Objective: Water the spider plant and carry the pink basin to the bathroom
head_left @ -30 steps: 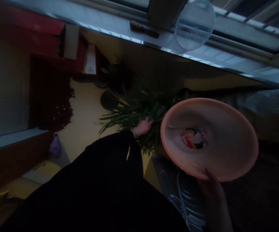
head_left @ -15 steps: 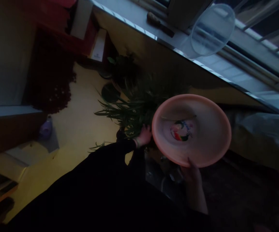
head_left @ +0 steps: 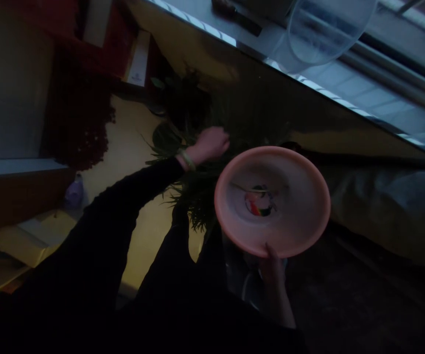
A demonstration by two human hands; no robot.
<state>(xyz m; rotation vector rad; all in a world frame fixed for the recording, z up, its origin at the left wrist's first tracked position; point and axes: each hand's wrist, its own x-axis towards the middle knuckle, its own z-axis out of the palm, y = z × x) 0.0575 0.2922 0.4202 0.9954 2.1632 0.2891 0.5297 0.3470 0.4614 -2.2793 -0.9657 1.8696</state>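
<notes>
My right hand (head_left: 273, 268) grips the near rim of a pink plastic basin (head_left: 302, 221), thumb over the edge. The basin is tilted toward me. A coloured print shows on its bottom, and a thin pale strip, perhaps a leaf, lies in it. My left hand (head_left: 212, 142), with a bangle (head_left: 187, 160) at the wrist, is above a long-leaved green plant (head_left: 193, 196), left of the basin. Its fingers are curled closed, and whatever may be in them is hidden. Dim light blurs the leaves around it.
A windowsill (head_left: 205, 18) crosses the upper right, with a dark-handled tool (head_left: 236, 15) and a clear plastic tub (head_left: 326, 34) on it. Another potted plant (head_left: 186, 98) stands farther back. A purple bottle (head_left: 74, 191) and a pale box (head_left: 42, 231) are on the left.
My left hand has moved up and away from beside the basin to higher over the plant. The basin, held in my right hand, now appears slightly farther left; the view has shifted.
</notes>
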